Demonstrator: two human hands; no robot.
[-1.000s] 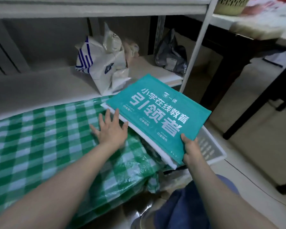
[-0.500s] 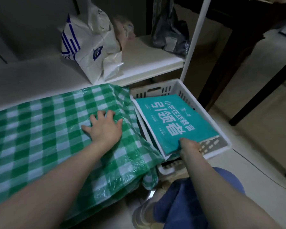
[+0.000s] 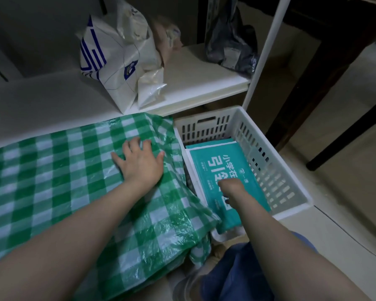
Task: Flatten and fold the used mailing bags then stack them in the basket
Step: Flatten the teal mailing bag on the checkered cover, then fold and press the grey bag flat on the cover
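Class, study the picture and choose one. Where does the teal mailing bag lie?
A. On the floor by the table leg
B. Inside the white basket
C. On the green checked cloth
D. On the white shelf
B: the teal bag lies flat inside the basket, walled in by its slotted sides, with the right hand over it.
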